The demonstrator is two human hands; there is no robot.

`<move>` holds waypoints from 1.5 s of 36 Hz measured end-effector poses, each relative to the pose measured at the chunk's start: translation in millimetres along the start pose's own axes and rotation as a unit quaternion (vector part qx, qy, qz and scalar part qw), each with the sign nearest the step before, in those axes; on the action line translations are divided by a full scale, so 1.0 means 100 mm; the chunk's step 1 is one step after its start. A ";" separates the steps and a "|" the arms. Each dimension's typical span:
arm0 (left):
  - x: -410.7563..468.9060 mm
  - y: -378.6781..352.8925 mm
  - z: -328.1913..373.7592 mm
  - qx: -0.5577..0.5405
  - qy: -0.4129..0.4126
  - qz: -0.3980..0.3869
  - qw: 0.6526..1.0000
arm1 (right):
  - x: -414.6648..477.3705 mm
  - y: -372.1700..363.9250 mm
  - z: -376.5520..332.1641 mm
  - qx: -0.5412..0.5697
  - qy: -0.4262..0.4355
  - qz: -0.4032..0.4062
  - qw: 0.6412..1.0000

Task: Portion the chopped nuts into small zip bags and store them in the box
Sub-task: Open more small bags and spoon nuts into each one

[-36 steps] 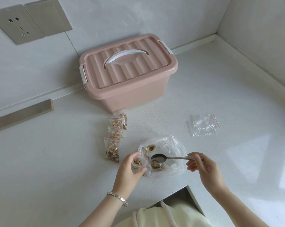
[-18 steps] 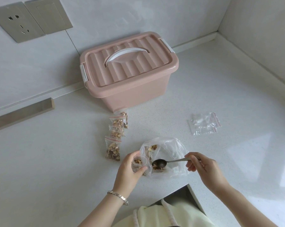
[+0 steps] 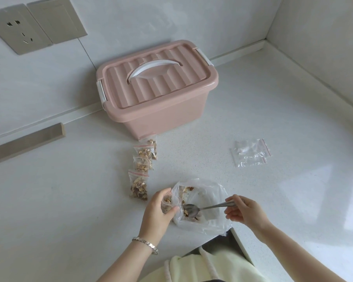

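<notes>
Left hand (image 3: 158, 213) grips a small zip bag (image 3: 172, 204) holding chopped nuts (image 3: 167, 199). Right hand (image 3: 246, 211) pinches a metal spoon (image 3: 210, 207), bowl inside the large plastic bag (image 3: 205, 190) on the desk (image 3: 70, 200).

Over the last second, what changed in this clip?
The right hand lowered the spoon toward the left hand, its bowl now down among the nuts in the large bag. Nothing taken or released. The left hand still holds the small zip bag; filled bags, empty bags and closed box unchanged.
</notes>
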State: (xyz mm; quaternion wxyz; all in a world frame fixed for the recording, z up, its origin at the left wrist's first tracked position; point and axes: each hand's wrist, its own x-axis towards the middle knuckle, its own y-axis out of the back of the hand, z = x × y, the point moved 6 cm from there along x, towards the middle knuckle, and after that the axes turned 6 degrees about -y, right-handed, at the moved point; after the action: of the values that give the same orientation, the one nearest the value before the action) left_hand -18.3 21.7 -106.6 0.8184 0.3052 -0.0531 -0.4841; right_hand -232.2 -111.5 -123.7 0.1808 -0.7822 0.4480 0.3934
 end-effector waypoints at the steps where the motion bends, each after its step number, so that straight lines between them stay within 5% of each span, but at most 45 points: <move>1: 0.00 0.00 0.00 -0.002 0.000 0.002 1.000 | 0.00 0.01 0.03 0.012 -0.010 0.000 1.000; 10: -0.04 0.06 -0.05 -0.002 -0.007 0.001 1.000 | -0.09 0.14 -0.04 0.054 0.001 0.010 0.998; 23: -0.06 0.16 -0.11 -0.004 -0.026 0.018 0.999 | -0.65 -0.26 -0.95 -0.054 0.230 0.032 0.971; 31: -0.10 0.22 -0.13 -0.010 -0.027 0.053 0.998 | -0.87 -0.86 -0.93 -0.273 0.387 0.010 0.881; 37: -0.10 0.22 -0.19 -0.005 -0.025 0.050 0.998 | -1.03 -0.82 -0.98 -0.292 0.499 0.028 0.816; 45: -0.16 0.41 -0.19 0.023 -0.008 0.149 0.989 | -0.90 -0.32 -0.87 -0.123 0.364 0.085 0.919; 50: -0.24 0.70 -0.22 0.019 0.044 0.265 0.963 | -0.79 0.00 -0.75 -0.098 0.305 0.135 0.938; 54: -0.14 0.83 -0.25 0.070 0.118 0.252 0.958 | -0.67 0.14 -0.66 -0.091 0.278 0.148 0.945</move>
State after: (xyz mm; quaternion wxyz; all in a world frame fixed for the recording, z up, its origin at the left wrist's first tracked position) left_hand 47.0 73.0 -78.5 0.8909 0.3931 -0.0650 -0.2182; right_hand -233.1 -123.4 -29.2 -0.0831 -0.7985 0.5536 0.2215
